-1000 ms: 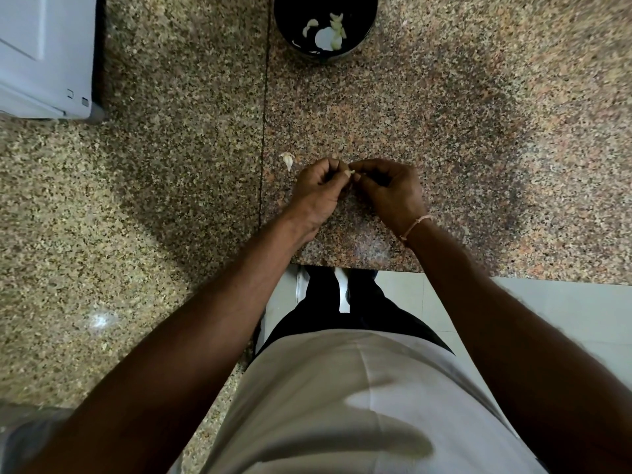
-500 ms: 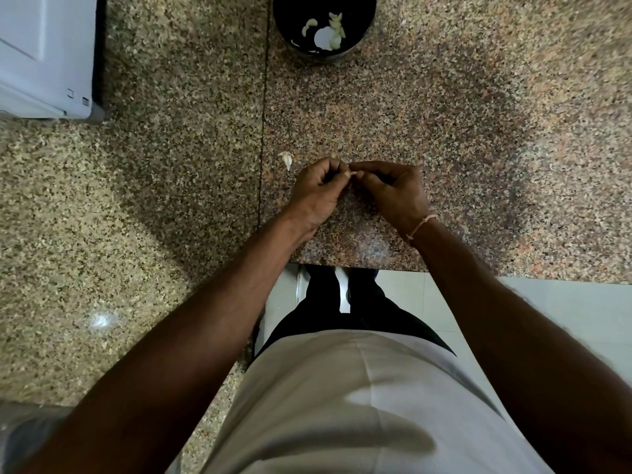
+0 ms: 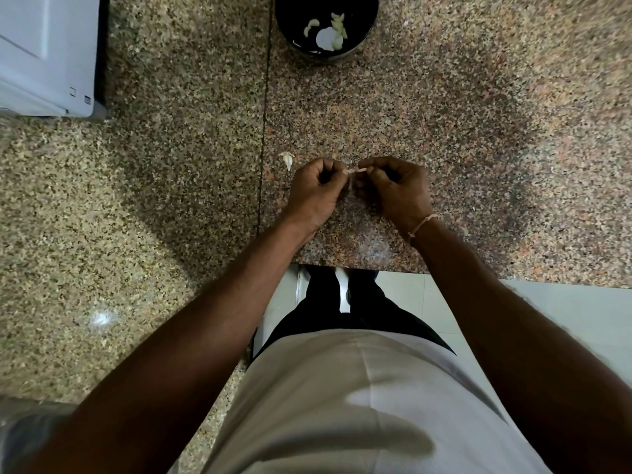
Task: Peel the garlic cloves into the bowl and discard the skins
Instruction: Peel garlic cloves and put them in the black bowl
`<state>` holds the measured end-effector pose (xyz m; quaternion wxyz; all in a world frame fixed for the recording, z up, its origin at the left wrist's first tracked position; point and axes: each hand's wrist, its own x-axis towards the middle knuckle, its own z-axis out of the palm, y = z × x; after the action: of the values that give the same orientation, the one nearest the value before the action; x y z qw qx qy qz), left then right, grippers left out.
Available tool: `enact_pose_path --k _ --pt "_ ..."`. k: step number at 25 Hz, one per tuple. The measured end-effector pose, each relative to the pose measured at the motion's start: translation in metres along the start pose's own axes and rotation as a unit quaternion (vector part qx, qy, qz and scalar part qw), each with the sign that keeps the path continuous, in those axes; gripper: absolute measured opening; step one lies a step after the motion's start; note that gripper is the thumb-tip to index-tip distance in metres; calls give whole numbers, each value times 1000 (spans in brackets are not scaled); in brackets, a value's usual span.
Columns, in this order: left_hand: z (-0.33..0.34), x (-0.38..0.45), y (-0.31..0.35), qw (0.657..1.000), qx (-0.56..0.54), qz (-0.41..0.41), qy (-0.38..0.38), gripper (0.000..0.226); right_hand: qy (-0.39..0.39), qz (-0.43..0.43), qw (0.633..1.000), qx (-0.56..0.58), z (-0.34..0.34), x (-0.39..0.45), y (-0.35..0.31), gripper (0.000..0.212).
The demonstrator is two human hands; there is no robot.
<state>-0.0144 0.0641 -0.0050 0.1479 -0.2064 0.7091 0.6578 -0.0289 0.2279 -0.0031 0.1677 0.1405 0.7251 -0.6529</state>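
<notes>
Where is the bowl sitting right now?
In the head view the dark bowl sits at the top edge on the granite counter, straight beyond both hands, with pale garlic pieces inside.

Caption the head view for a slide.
Both hands, left hand and right hand, pinch a garlic clove below the bowl.

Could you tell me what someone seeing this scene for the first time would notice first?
Most striking are the left hand and right hand, meeting above the near edge of the speckled granite counter and pinching a garlic clove between their fingertips. Next comes the dark bowl at the far edge, holding pale peeled pieces. A small garlic piece lies on the counter just left of the left hand.
</notes>
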Motion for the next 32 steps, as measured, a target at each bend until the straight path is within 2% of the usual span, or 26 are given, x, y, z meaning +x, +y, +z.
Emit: enact_pose_path --k 4,8,13,15,19,24,26,30,32 --pt "2 2 -2 981 168 58 80 4 1 7 1000 12 -2 1 5 20" --pt "-4 -1 -5 957 264 89 81 4 15 10 1000 16 -3 1 11 21" --pt "-7 -3 -8 954 265 65 122 11 12 11 1000 8 -4 7 14 18" --pt "-8 -5 -8 955 262 82 114 8 7 11 1000 6 -5 8 15 18" --pt "-8 -14 -2 948 283 114 94 17 -1 5 1000 4 -5 7 15 18" --pt "-2 -18 3 944 276 119 139 8 -1 7 1000 -2 -4 6 12 19" --pt "-2 -17 4 942 277 110 155 14 0 8 1000 -2 -4 6 12 19" --pt "-4 -18 4 937 296 125 137 34 -4 7 1000 1 -5 6 11 19" --pt "-4 -18 6 937 305 127 114 21 -5 10 1000 7 -5 6 11 20"
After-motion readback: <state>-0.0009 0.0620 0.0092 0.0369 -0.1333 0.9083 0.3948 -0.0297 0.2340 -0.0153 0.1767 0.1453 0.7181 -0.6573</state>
